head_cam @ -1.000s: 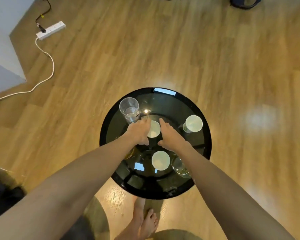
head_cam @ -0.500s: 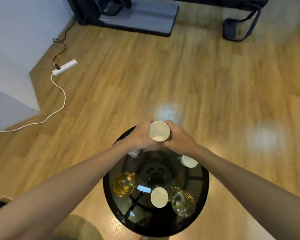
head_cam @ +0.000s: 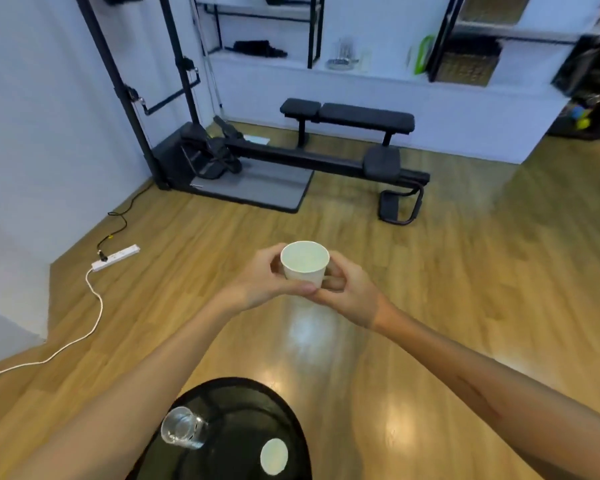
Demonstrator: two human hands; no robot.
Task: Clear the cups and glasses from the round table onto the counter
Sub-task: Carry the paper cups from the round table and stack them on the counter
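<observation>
Head view, left to right: a white power strip trails its cord along the wall; my left hand and right hand meet out in front, both wrapped around one small white paper cup — fingers pressed to its sides and thumbs meeting near its base, holding it upright, I judge, so nothing spills on the walk to the counter. The cup hangs well clear of the round black glass table at the bottom edge, where a clear drinking glass and a second white cup wait. No counter I can identify — only a black weight bench ahead.
</observation>
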